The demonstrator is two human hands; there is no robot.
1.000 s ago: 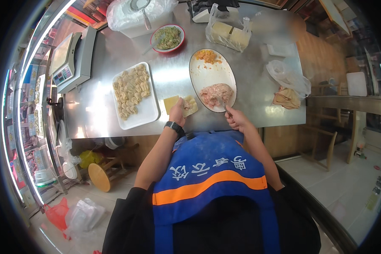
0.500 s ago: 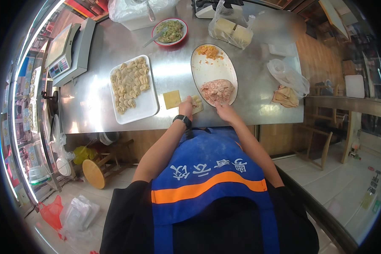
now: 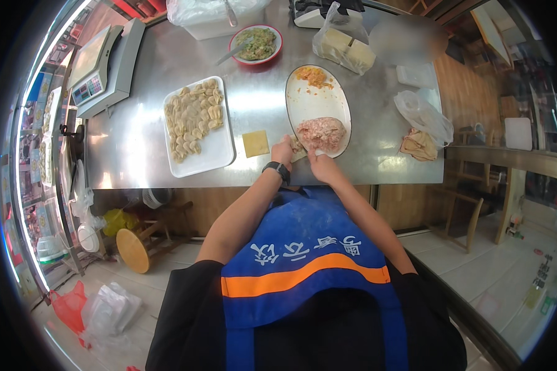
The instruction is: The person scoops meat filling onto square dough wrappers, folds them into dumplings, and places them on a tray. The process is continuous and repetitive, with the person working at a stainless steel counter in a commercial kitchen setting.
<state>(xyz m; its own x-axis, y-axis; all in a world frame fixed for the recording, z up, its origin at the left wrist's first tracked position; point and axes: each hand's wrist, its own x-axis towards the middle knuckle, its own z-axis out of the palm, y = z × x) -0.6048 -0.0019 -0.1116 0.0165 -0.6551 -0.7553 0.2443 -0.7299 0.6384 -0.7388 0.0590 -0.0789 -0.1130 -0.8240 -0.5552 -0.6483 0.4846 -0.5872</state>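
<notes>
My left hand [image 3: 282, 154], with a watch on its wrist, grips the edge of a dumpling wrapper [image 3: 297, 149] just left of the oval plate. My right hand [image 3: 321, 166] is closed at the plate's near edge, close beside the wrapper; whatever it holds is hidden. On the white oval plate [image 3: 315, 101] sit a mound of pale pink minced meat [image 3: 322, 134] and, at its far end, some orange crumbly filling [image 3: 314, 77]. A square of yellow dough [image 3: 255, 143] lies left of my left hand. Further left, folded dumplings [image 3: 193, 117] fill much of a white tray [image 3: 215, 148].
A red-rimmed bowl [image 3: 256, 59] of green filling with a spoon stands at the back. Behind to the right lies a bag of yellow dough blocks [image 3: 346, 49]. A scale [image 3: 96, 80] occupies the left end, a crumpled cloth [image 3: 418, 144] the right. The table's front edge runs beneath my forearms.
My left hand has moved right with the wrapper, toward the plate, away from the dough square. My right hand has shifted slightly left, so the two hands are closer. The view has shifted a little.
</notes>
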